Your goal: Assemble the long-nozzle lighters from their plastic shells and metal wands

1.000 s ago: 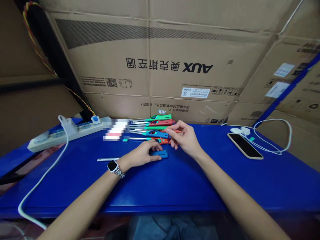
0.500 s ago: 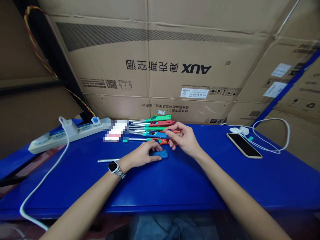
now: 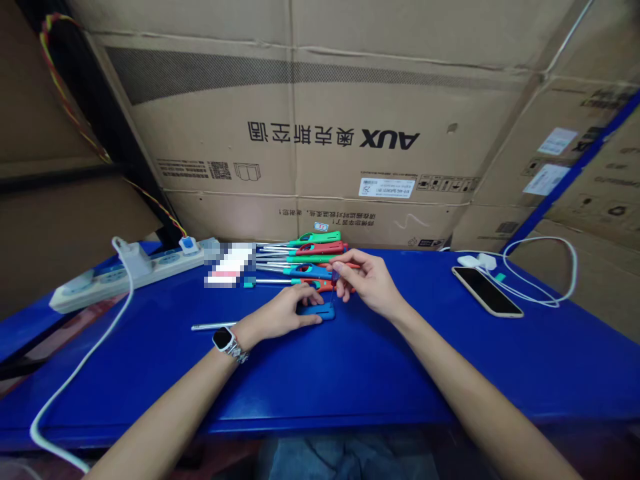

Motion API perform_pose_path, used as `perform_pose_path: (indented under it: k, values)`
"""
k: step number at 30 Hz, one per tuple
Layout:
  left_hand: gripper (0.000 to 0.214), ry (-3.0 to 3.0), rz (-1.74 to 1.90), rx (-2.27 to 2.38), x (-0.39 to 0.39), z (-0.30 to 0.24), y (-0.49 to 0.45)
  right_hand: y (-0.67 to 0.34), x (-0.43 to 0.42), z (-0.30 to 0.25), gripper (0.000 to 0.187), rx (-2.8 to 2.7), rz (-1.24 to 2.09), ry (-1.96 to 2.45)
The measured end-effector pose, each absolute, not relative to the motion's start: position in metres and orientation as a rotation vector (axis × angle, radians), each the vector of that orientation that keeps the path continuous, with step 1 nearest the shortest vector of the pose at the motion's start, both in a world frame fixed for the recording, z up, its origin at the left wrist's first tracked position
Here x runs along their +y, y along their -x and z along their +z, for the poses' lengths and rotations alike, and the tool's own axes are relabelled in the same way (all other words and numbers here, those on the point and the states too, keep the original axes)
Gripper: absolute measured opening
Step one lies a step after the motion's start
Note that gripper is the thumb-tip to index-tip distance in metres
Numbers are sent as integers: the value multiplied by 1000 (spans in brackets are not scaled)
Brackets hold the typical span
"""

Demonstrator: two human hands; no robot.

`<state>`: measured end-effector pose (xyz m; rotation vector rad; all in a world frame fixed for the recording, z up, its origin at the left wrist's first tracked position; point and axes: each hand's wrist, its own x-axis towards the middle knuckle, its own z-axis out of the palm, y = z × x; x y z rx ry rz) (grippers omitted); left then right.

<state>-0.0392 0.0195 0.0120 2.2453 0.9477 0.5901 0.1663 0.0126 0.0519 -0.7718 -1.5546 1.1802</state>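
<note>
My left hand point(image 3: 286, 312) lies curled over a blue long-nosed lighter point(image 3: 318, 311) on the blue table point(image 3: 350, 360); its thin metal tube sticks out to the left past my wrist, which wears a watch. My right hand point(image 3: 365, 281) hovers just right of it, fingers pinched on something small and thin I cannot make out, right above the blue handle. Just behind both hands lies a pile of several lighters point(image 3: 313, 257) with green, red and blue handles.
A white power strip point(image 3: 125, 270) with a plugged charger and cable runs along the left. A phone point(image 3: 486, 291) with white cable lies at the right. A blurred white-and-pink item point(image 3: 227, 263) sits beside the lighter pile. Big cardboard boxes point(image 3: 320, 133) wall the back.
Both hands stay in place on the blue lighter; the right fingers have shifted slightly lower. The view has drifted a little.
</note>
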Motion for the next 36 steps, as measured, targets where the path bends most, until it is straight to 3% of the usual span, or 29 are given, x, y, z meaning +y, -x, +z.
perform_pose_path:
  k: [8, 19, 28, 32, 36]
  values:
    - [27, -2233, 616, 961, 19, 11, 39, -155, 13, 46, 47, -1439, 1078, 815]
    - [27, -2282, 607, 986, 18, 8, 41, -163, 13, 51, 34, -1599, 1140, 749]
    - [24, -2287, 599, 989, 16, 11, 40, -154, 15, 44, 46, -1443, 1061, 783]
    - [24, -2276, 584, 991, 16, 11, 40, -153, 15, 37, 35, -1440, 1050, 763]
    - [24, -2269, 584, 997, 18, 10, 40, -155, 13, 37, 38, -1570, 1098, 707]
